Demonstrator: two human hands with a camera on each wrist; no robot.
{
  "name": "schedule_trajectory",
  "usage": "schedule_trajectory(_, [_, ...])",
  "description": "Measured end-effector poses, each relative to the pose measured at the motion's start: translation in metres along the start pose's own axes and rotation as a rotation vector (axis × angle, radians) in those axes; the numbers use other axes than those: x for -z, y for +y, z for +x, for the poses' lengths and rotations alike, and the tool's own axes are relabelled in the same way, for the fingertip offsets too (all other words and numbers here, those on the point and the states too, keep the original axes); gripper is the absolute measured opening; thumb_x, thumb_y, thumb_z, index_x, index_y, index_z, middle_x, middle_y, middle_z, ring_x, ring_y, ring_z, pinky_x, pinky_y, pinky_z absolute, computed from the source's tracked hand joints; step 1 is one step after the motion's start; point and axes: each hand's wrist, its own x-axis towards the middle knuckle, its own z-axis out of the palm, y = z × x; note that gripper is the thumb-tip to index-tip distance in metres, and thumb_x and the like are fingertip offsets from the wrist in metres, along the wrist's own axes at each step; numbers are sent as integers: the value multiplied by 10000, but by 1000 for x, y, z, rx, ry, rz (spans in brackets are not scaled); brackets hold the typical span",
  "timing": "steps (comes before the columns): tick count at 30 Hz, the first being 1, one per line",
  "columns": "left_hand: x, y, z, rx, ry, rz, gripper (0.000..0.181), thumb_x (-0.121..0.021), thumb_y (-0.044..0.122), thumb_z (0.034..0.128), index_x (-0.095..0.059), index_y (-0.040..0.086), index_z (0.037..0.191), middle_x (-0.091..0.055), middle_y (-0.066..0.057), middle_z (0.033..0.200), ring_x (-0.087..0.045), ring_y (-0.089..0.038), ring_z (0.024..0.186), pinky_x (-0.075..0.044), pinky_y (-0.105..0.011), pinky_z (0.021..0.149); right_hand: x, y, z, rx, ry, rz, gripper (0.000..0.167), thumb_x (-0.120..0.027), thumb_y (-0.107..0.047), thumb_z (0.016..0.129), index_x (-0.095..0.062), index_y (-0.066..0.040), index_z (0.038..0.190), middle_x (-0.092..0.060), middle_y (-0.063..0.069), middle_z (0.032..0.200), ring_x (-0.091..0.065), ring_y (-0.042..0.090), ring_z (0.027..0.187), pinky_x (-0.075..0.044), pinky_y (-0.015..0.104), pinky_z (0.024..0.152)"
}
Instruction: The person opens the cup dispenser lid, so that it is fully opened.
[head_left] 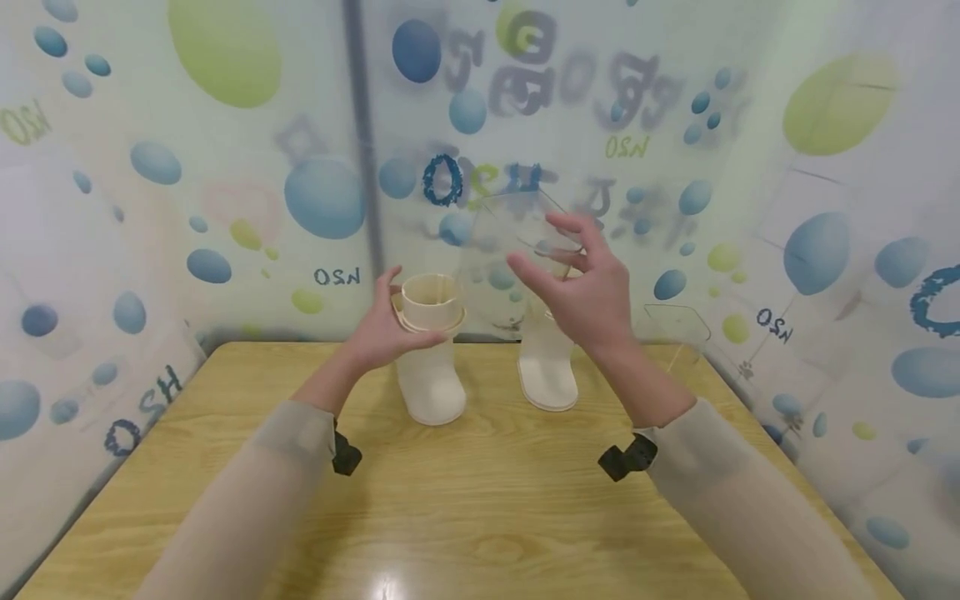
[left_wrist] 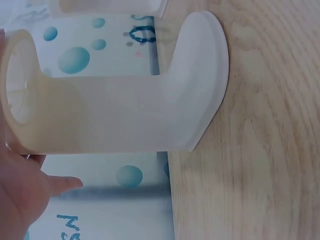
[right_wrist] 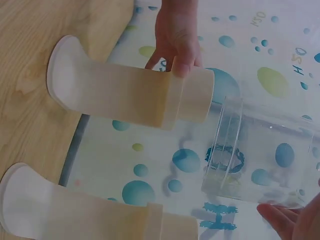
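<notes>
My left hand grips the collar of a white, boot-shaped stand, which stands upright on the table with an open round top. In my right hand is a clear plastic container, held above table height between thumb and fingers. The right wrist view shows its edge close to the held stand's round top, with a gap between them. A second white boot-shaped stand stands to the right, its upper part partly hidden behind the container and my right hand.
The wooden table reaches back to a patterned wall panel close behind the stands. Another clear, thin-edged piece stands at the table's back right. Side panels with blue and green dots close in on both sides.
</notes>
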Motion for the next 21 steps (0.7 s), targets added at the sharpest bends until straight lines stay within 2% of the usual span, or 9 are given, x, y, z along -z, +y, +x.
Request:
schedule_trajectory(6, [7, -1, 2, -11, -45, -1, 1368, -950, 362, 858, 76, 292, 1761, -280, -237, 1747, -438, -447, 1538, -355, -667, 1274, 14, 13, -14, -2, -22, -10, 610, -877, -407, 934, -651, -249, 1478, -607, -126, 1577, -743, 202, 1262, -601, 219, 836])
schedule_trajectory(9, [3, -4, -3, 28, -5, -31, 1357, -937, 413, 870, 67, 253, 1769, -241, -220, 1778, -381, -430, 1586, -343, -645, 1292, 19, 18, -23, 2, -29, -10, 597, -880, -370, 938, -652, -246, 1475, -605, -117, 1576, -748, 217, 1259, -594, 194, 822])
schedule_trajectory(12, [-4, -6, -8, 55, 55, -59, 1294, -919, 474, 879, -34, 177, 1776, -293, -208, 1764, -373, -414, 1592, -375, -615, 1282, 24, 23, -31, 5, -31, -9, 584, -889, -340, 934, -662, -261, 1466, -615, -113, 1564, -751, 235, 1259, -580, 174, 770])
schedule_trajectory(15, [-9, -9, -10, 62, 83, -70, 1208, -898, 510, 894, -135, 173, 1769, -356, -193, 1731, -390, -414, 1576, -416, -616, 1250, 31, 27, -40, 3, -42, -16, 584, -900, -309, 928, -666, -237, 1458, -629, -85, 1550, -753, 270, 1257, -578, 158, 752])
schedule_trajectory(19, [-8, -12, -9, 75, 46, -97, 1156, -862, 501, 933, -112, 242, 1773, -357, -203, 1728, -402, -457, 1569, -431, -654, 1225, 43, 36, -58, -23, -70, -58, 602, -913, -278, 922, -660, -194, 1463, -638, -35, 1533, -764, 270, 1229, -577, 144, 750])
schedule_trajectory(21, [-7, -13, -7, 86, 20, -104, 1154, -842, 506, 950, -73, 271, 1777, -339, -211, 1738, -392, -475, 1577, -423, -667, 1228, 49, 44, -69, -48, -87, -86, 609, -914, -270, 924, -655, -192, 1470, -640, -19, 1517, -776, 182, 1178, -566, 158, 705])
